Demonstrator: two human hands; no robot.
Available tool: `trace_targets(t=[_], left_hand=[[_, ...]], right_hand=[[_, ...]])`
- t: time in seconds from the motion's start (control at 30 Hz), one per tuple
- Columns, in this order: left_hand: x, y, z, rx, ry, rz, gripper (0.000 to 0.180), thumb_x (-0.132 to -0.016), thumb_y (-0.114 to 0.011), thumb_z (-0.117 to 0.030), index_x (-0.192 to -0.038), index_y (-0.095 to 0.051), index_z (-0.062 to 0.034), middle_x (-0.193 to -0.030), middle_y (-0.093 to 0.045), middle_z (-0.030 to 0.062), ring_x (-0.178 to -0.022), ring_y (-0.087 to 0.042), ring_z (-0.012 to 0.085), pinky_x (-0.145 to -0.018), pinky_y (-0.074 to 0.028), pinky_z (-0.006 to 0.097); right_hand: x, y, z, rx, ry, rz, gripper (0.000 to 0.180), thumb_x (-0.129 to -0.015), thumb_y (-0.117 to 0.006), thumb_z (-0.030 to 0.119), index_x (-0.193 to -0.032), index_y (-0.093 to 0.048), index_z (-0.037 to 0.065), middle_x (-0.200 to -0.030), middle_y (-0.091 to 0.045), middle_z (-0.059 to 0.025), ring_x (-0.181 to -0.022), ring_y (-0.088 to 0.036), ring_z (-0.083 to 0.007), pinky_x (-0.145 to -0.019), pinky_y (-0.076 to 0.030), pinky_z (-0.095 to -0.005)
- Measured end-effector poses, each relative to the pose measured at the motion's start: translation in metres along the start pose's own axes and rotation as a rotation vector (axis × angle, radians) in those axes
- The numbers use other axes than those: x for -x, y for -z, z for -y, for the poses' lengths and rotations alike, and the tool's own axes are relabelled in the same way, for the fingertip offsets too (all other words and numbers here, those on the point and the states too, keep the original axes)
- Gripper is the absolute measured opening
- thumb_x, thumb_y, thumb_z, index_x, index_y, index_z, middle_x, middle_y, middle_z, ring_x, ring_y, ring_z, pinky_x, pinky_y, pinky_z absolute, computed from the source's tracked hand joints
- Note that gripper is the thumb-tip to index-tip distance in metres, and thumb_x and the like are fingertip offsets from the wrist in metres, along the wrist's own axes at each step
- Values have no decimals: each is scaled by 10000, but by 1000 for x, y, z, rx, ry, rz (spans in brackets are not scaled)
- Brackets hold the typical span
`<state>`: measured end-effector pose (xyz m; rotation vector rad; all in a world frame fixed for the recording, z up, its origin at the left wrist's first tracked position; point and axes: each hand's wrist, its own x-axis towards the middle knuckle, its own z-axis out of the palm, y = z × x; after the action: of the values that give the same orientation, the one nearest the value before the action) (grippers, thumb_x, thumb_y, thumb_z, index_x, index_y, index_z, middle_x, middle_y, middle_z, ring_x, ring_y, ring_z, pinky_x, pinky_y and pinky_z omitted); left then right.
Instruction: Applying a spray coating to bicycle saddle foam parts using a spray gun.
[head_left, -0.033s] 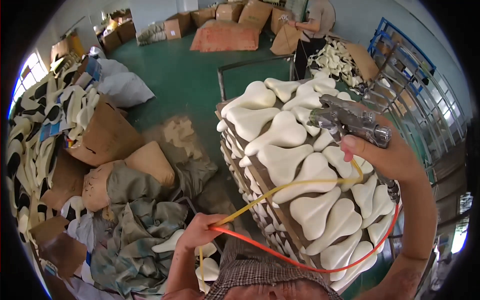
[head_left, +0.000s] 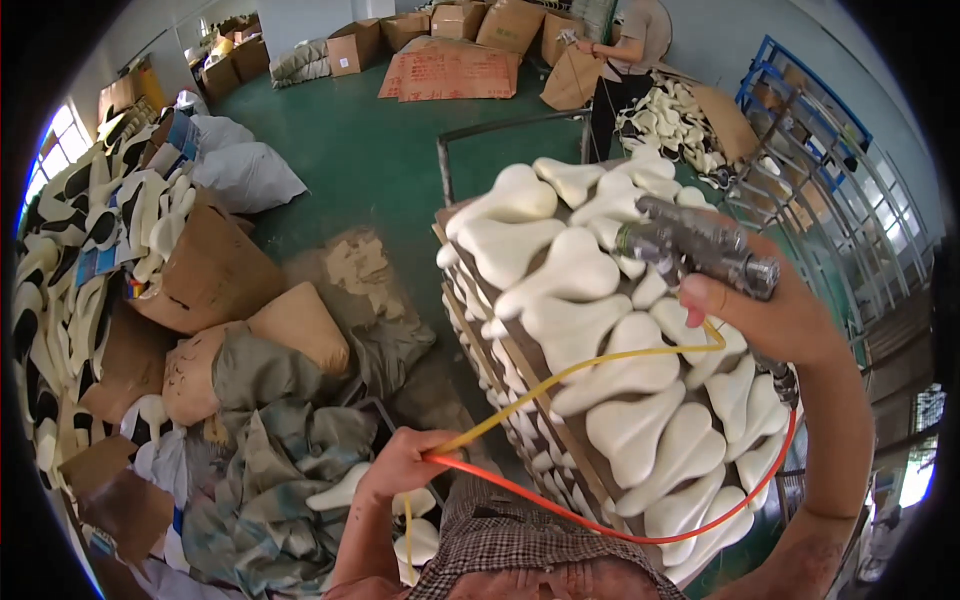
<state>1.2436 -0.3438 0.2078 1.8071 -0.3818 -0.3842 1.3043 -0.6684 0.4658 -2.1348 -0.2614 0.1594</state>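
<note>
My right hand (head_left: pixel 775 315) is closed around a grimy metal spray gun (head_left: pixel 700 245), holding it above a rack of cream-white, bike-saddle-shaped foam pieces (head_left: pixel 565 275). A yellow hose (head_left: pixel 580 370) drops from the gun's underside, and an orange-red hose (head_left: pixel 570 515) loops from a fitting below its handle. Both run to my left hand (head_left: pixel 405 462), whose fingers are wrapped round them in front of my checked apron (head_left: pixel 540 545). The saddle pieces lie close together in rows on the top board, with more layers stacked below. The gun's trigger is hidden.
Cardboard boxes (head_left: pixel 215 265), heaped black-and-white saddle pieces (head_left: pixel 60 300) and crumpled grey-green cloth (head_left: pixel 270 480) crowd the left. Beyond the rack, a co-worker (head_left: pixel 630 45) stands beside another saddle pile (head_left: pixel 675 125). Metal frames (head_left: pixel 830 170) line the right; flattened cardboard (head_left: pixel 450 70) lies at the back.
The view has shifted very slightly, and the gun has tilted and moved a touch lower in my right hand's grip. My left hand keeps hold of the hoses.
</note>
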Motion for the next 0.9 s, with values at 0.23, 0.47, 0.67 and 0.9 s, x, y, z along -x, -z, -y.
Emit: trace_targets(t=[0.23,0.47,0.67,0.9], left_hand=[[-63,76,35,64,-44,144,257,-785,-659,-24,-1043,-656,-13,-719,-644,52,-653,-519,36,-594,-431,213],[-87,94,42,142,-69,300,294,-744,-622,7,-1034,-656,-30,-739,-649,115,-632,-567,86,-592,-446,248],[-97,97,44,66,-32,484,265,-756,-633,-66,-1018,-660,-43,-683,-618,135,-561,-576,186,-560,-446,290],[-112,96,51,82,-28,563,265,-761,-636,-86,-1024,-666,-67,-667,-611,129,-537,-554,215,-546,-437,298]], right_hand=[[-96,-5,14,128,-181,-153,550,-829,-682,239,-1277,-470,0,-815,-584,-14,-654,-550,-69,-583,-474,-222],[-120,-34,38,46,-225,-58,587,-812,-682,206,-1290,-433,-28,-826,-594,-48,-701,-563,-108,-657,-473,-239],[-115,-51,36,78,-54,57,501,-835,-681,191,-1279,-497,47,-893,-626,-28,-714,-561,-69,-653,-465,-226],[-123,-23,26,92,-206,-210,495,-842,-668,182,-1280,-489,35,-828,-594,-11,-661,-545,-72,-603,-479,-229]])
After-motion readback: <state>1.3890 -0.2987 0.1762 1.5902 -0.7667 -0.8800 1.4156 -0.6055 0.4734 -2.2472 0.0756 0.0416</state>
